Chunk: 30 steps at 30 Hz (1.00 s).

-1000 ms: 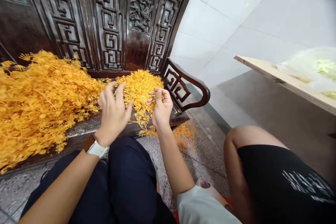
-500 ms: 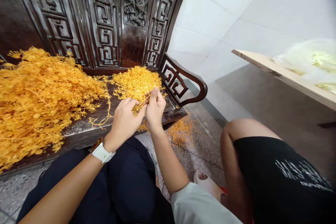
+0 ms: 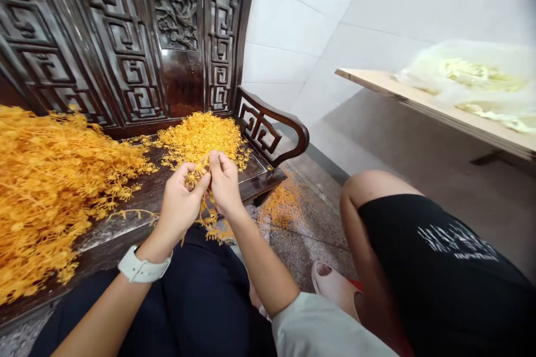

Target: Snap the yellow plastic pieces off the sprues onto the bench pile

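My left hand (image 3: 181, 196) is closed on an orange-yellow branching plastic flower sprig (image 3: 207, 217), whose lower branches hang below my hands over my lap. Thumb and fingers pinched, my right hand (image 3: 225, 181) holds the same sprig close to the left fingertips. Just beyond both hands lies a small heap of orange-yellow pieces (image 3: 201, 134) on the dark wooden bench (image 3: 125, 228). A much larger pile of branching orange sprigs (image 3: 54, 189) covers the bench at the left. One thin bare stem (image 3: 134, 213) rests near the bench's front edge.
The bench has a carved back (image 3: 180, 78) and a curved armrest (image 3: 297, 134). Orange bits (image 3: 282, 206) lie scattered on the floor. At the right, a person's leg in black shorts (image 3: 419, 234) is close by, below a wooden board (image 3: 377, 79) with plastic bags (image 3: 435, 67).
My view has turned to the right. Both hands now hold a branching sprig with hanging branches, where a thin stem was between the fingers before.
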{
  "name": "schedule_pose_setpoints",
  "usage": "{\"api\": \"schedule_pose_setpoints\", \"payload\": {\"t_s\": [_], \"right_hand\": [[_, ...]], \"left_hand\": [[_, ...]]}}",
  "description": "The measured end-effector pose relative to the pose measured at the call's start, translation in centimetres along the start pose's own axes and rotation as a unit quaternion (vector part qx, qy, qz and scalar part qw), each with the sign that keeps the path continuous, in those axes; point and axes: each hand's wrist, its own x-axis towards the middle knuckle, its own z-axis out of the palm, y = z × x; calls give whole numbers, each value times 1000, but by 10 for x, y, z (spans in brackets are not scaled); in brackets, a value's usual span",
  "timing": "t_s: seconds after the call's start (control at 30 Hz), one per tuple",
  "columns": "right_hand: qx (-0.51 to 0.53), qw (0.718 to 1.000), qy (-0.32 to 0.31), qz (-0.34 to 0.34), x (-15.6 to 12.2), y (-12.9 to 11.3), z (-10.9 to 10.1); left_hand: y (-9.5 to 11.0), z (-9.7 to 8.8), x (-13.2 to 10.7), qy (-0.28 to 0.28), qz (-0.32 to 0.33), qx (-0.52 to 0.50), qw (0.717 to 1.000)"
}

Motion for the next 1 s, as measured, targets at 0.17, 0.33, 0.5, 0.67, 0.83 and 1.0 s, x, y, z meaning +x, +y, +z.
{"api": "schedule_pose_setpoints", "payload": {"t_s": [0.17,0.33,0.5,0.67,0.83,1.0], "right_hand": [[-101,992,-26,-72,2,1,-15],[-34,999,-11,-22,0,-3,-15],[-79,996,7,-33,-6,-8,-9],[-163,983,30,-78,-5,-4,-13],[-58,998,-19,-18,1,1,-16],[67,991,-89,77,6,3,-16]], "left_hand": [[6,8,1,-58,-86,-59,993],[-4,10,8,-9,41,49,998],[-17,17,14,93,105,50,989],[-19,26,16,46,51,-3,998],[-12,24,21,18,84,63,994],[-10,15,26,-32,-7,-32,999]]}}
